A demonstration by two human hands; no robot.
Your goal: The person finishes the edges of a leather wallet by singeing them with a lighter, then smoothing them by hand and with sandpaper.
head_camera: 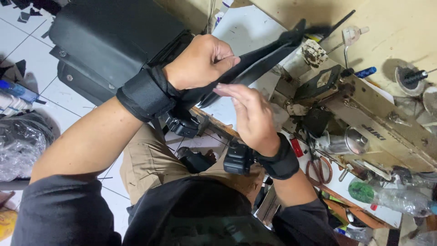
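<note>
Now the black strap piece point(255, 61) is up in the air between both hands, stretched from the person's lap toward the sewing machine point(364, 118) on the tabletop point(246, 27). The left hand point(200, 61) has its grip closed around the strap's near end, fingers curled tight. The right hand point(250, 116) lies flat against the underside, fingers nearly straight, grip loose and only pressing. Risk, as I judge it: with that flat hand not clamping, the strap could slide or twist and its far tip could snag on the machine's cluttered head. Just beside the right wrist lie the orange-handled scissors point(318, 168), close enough to be knocked by an elbow. Count: one strap, two hands, two black wrist bands, one machine, one pair of scissors, one clear plastic bottle point(396, 198), one large black bag point(109, 36) behind on the floor.
</note>
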